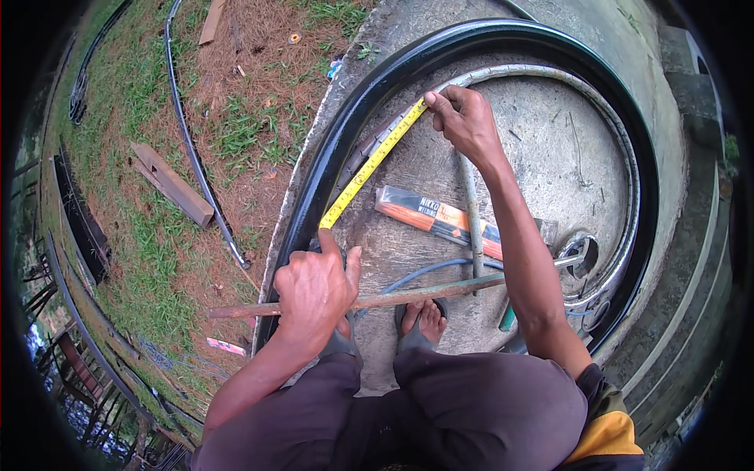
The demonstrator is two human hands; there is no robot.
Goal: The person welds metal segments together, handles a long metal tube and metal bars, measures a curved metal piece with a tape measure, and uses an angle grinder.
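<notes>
A yellow tape measure (369, 169) stretches slantwise between my two hands, along the inside of a black curved metal bar (320, 173). My right hand (467, 125) pinches its far end between thumb and finger, by a notched grey curved bar (542, 72). At the near end my left hand (310, 294) is closed, with its index finger laid against the tape; whatever sits under the palm is hidden. Below this hand a long rusty metal bar (416, 297) crosses above my feet.
On the concrete (542, 149) lie an orange and dark packet (428, 216), a grey pipe (474, 212) and a blue cable (424, 268). A metal ring (581, 255) stands to the right. Grass at left holds a wooden block (177, 188) and a long thin bar (192, 149).
</notes>
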